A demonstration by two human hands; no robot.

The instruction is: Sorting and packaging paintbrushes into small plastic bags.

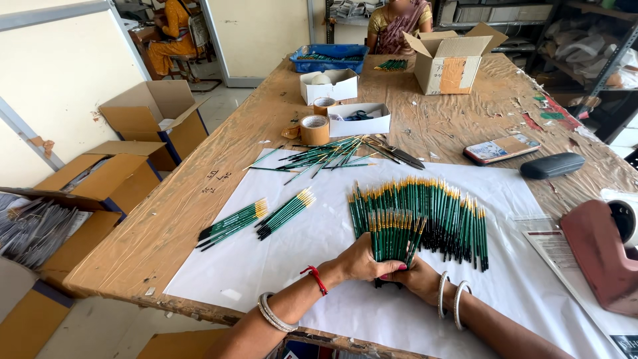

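Far left, off the desk (199,199): four open cardboard boxes (149,113) on the floor, one holding grey sticks.

On the white paper sheet (279,266), left part: two small bundles of green paintbrushes (232,223), lying side by side, yellowish tips pointing far-right.

Near edge, centre: left hand (362,260), red thread at the wrist, two silver bangles further up the arm, fingers curled around the near end of a fanned bunch of brushes (393,234). Just right of it, touching: right hand (420,278), two white bangles at the wrist, closed on the same bunch from below. Both hands grasping; bunch upright-ish, tips pointing far.

Behind and right of the bunch: one long spread row of green brushes (432,209), too many to count, dark handle ends toward the near side.

Farther, centre: one loose heap of brushes (332,156) with thin tips; two rolls of brown tape (315,129) standing close together; two small white boxes (359,118), one blue tray (330,58) beyond.

Right of centre, far: one open cardboard carton (446,63). One seated person behind it, a second far left.

Right: one flat phone-like case (502,147), one dark spectacle case (552,165), one reddish tape dispenser (598,256) at the right edge, resting on printed papers.
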